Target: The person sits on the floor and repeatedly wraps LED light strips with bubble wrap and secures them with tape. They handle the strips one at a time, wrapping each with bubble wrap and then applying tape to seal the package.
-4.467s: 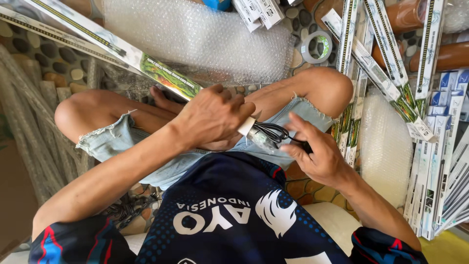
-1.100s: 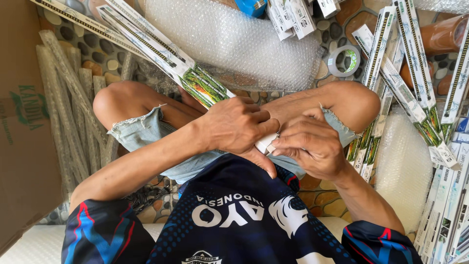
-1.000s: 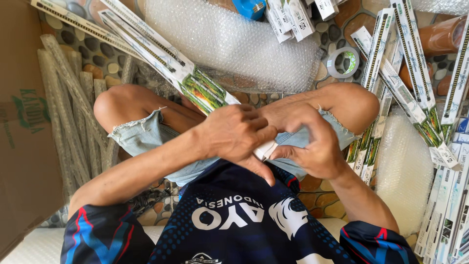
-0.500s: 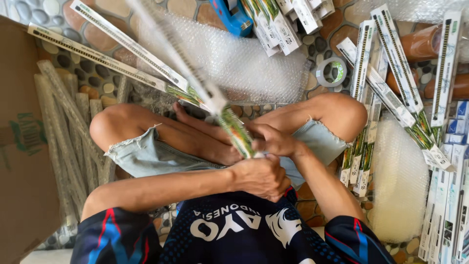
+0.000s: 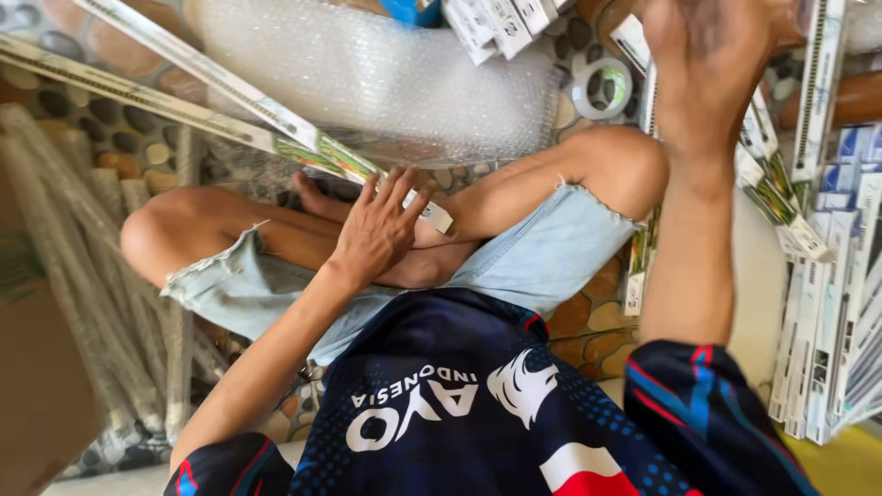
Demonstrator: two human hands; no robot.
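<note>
Left hand [image 5: 377,234], fingers spread, rests on the near end of a long packet [image 5: 276,124] angling up-left; right hand [image 5: 707,64], blurred, grip unclear, is raised far right.

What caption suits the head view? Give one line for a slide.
Seated cross-legged, a person rests the left hand on a long flat packet while the right hand reaches up toward stacked packets.

The right hand [image 5: 712,64] is lifting away from the lap and reaching far right toward the stacked packs [image 5: 827,276]. The left hand [image 5: 377,230] is opening, fingers spreading over the long narrow package [image 5: 276,124], which is settling lower.
</note>
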